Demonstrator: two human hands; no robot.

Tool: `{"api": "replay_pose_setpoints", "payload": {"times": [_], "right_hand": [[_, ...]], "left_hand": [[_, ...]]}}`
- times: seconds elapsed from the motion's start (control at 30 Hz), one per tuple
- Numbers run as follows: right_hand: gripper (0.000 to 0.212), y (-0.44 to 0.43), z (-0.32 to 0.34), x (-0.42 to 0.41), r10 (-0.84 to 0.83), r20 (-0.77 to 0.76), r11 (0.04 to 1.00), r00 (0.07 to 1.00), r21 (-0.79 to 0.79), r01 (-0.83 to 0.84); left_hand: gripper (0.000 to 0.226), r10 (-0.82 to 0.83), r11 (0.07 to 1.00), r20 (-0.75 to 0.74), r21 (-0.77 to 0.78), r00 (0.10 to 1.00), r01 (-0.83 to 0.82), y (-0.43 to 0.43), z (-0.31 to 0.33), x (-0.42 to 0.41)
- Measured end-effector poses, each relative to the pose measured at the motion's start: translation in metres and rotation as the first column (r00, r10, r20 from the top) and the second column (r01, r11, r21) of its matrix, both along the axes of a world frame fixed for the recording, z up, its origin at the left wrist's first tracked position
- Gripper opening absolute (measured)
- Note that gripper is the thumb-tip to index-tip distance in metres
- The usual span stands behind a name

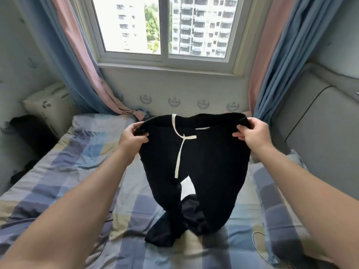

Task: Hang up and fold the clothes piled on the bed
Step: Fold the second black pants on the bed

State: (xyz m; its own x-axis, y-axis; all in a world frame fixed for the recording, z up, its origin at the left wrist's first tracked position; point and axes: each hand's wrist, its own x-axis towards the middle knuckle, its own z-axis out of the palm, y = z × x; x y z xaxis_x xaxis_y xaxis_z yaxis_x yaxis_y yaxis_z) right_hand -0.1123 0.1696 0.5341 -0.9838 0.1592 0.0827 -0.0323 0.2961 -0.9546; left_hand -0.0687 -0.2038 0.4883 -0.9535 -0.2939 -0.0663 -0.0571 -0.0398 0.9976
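Black trousers [209, 164] with a white drawstring [179, 150] hang stretched by the waistband above the bed [77, 171]. My left hand [132, 137] pinches the waistband's left end, and my right hand [254, 133] grips its right end. Both legs drop down and their lower ends crumple on the checked sheet near the bed's middle. One leg end folds out to the left at the bottom.
A patterned pillow [48, 105] leans in the far left corner, with dark clothing [29, 131] below it. Pink and blue curtains [81, 65] frame the window [165, 28]. A grey padded headboard [320, 123] runs along the right. A thin white cable [256, 239] lies on the sheet.
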Motion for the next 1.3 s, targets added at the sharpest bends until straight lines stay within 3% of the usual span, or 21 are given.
{"api": "replay_pose_setpoints", "payload": {"times": [0.07, 0.17, 0.27, 0.43, 0.53, 0.6, 0.63, 0.7, 0.77, 0.9, 1.03, 1.13, 1.23, 1.3], "right_hand": [[0.015, -0.001, 0.045, -0.015, 0.008, -0.101, 1.000, 0.995, 0.030, -0.005], [0.012, -0.002, 0.110, -0.035, 0.018, -0.221, 0.999, 0.975, 0.053, -0.007], [0.013, -0.003, 0.173, -0.047, 0.026, -0.316, 0.997, 0.948, 0.077, -0.002], [0.017, -0.007, 0.267, -0.058, 0.005, -0.453, 0.980, 0.891, 0.178, 0.085], [0.019, -0.011, 0.318, -0.061, -0.021, -0.572, 0.927, 0.820, 0.296, 0.230], [0.026, -0.013, 0.349, -0.061, -0.023, -0.639, 0.861, 0.769, 0.377, 0.340], [0.029, -0.014, 0.364, -0.060, -0.032, -0.664, 0.833, 0.747, 0.396, 0.387], [0.028, -0.016, 0.392, -0.060, -0.059, -0.703, 0.817, 0.709, 0.374, 0.439], [0.026, -0.018, 0.418, -0.058, -0.075, -0.729, 0.827, 0.680, 0.336, 0.451], [0.027, -0.019, 0.455, -0.048, -0.048, -0.727, 0.846, 0.685, 0.335, 0.415], [0.030, -0.018, 0.474, -0.038, -0.040, -0.651, 0.834, 0.758, 0.397, 0.384], [0.032, -0.020, 0.486, -0.031, -0.051, -0.608, 0.848, 0.793, 0.393, 0.356], [0.030, -0.024, 0.497, -0.025, -0.105, -0.530, 0.926, 0.842, 0.257, 0.277], [0.023, -0.031, 0.505, -0.021, -0.118, -0.472, 0.971, 0.874, 0.129, 0.201]], "left_hand": [[0.037, 0.070, 0.966, -0.117, -0.240, 0.991, -0.097, -0.001, 0.043, -0.020], [0.023, 0.132, 0.874, -0.307, -0.413, 0.943, -0.257, -0.004, 0.112, -0.042], [0.013, 0.150, 0.818, -0.432, -0.450, 0.889, -0.357, -0.007, 0.182, -0.057], [0.022, 0.207, 0.741, -0.582, -0.431, 0.787, -0.514, -0.007, 0.289, -0.068], [0.027, 0.272, 0.611, -0.635, -0.467, 0.723, -0.639, -0.008, 0.340, -0.069], [0.029, 0.330, 0.465, -0.652, -0.517, 0.683, -0.719, -0.010, 0.372, -0.068], [0.029, 0.349, 0.395, -0.665, -0.535, 0.660, -0.747, -0.010, 0.387, -0.066], [0.028, 0.363, 0.338, -0.702, -0.514, 0.613, -0.789, -0.010, 0.417, -0.063], [0.025, 0.348, 0.366, -0.734, -0.466, 0.583, -0.805, -0.010, 0.443, -0.061], [0.020, 0.245, 0.664, -0.743, -0.341, 0.623, -0.666, -0.011, 0.483, -0.057], [0.020, 0.222, 0.674, -0.719, -0.375, 0.658, -0.637, -0.015, 0.503, -0.052], [0.036, 0.245, 0.712, -0.601, -0.421, 0.761, -0.562, -0.014, 0.515, -0.052], [0.044, 0.260, 0.807, -0.427, -0.396, 0.866, -0.438, -0.005, 0.527, -0.048], [0.038, 0.237, 0.849, -0.402, -0.357, 0.885, -0.389, 0.002, 0.536, -0.045]]}}
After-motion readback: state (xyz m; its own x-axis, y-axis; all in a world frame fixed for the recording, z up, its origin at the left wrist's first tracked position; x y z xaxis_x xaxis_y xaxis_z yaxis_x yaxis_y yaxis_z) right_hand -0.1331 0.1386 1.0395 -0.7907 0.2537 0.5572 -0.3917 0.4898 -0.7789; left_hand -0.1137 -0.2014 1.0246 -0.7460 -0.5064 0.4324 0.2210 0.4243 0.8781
